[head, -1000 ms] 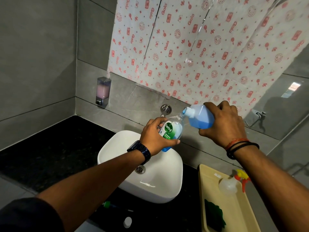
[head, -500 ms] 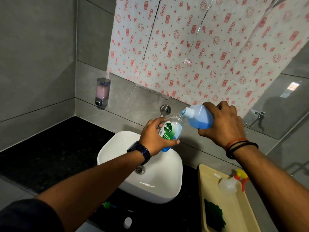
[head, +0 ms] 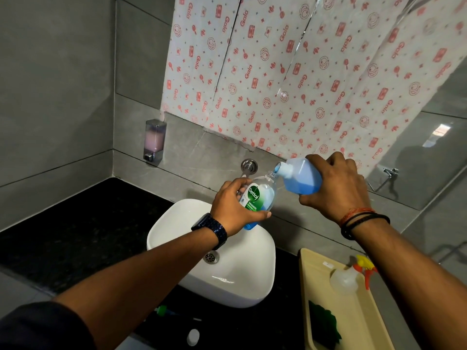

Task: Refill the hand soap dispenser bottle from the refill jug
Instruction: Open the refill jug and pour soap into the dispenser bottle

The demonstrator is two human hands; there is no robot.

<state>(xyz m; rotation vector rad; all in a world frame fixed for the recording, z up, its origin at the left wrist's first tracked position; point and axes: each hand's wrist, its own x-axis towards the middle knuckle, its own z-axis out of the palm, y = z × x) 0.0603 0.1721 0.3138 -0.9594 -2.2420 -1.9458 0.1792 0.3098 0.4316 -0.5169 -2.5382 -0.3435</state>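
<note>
My left hand (head: 232, 210) grips a clear soap dispenser bottle (head: 260, 195) with a green Dettol label, held tilted over the white basin (head: 242, 281). Its pump is off and its open neck points up to the right. Blue liquid fills its lower part. My right hand (head: 338, 188) holds the translucent refill jug (head: 300, 179), tipped to the left, with its blue spout touching the bottle's mouth. The jug is partly full of blue soap.
A wall tap (head: 249, 165) sits just behind the bottle. A wall soap dispenser (head: 154, 141) with pink liquid hangs at the left. A beige tray (head: 353, 322) at the right holds a spray bottle (head: 350, 277) and a green cloth (head: 324, 324). A white cap (head: 193, 337) lies on the black counter (head: 75, 236).
Both hands hold nearly the same pose. The jug stays tipped against the bottle's mouth.
</note>
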